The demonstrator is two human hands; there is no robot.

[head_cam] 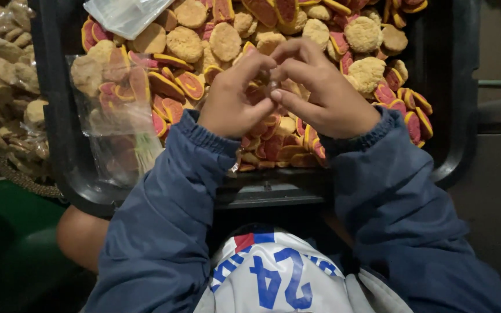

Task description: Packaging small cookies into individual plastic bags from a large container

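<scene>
My left hand (234, 98) and my right hand (320, 93) meet over a black tray (65, 139) heaped with biscuits. Their fingertips pinch together on something small and pale (273, 87); I cannot tell what it is. Under the hands lie red-and-yellow oval biscuits (273, 145) and round tan biscuits (366, 35). Both arms wear blue jacket sleeves. A clear plastic bag (117, 116) part-filled with biscuits leans in the tray's left side, close to my left wrist.
More clear plastic bags (126, 14) lie at the tray's top left. Packed bags of tan biscuits (7, 87) pile in a woven basket left of the tray. A green surface (7, 232) is at lower left. A grey surface (494, 203) lies to the right.
</scene>
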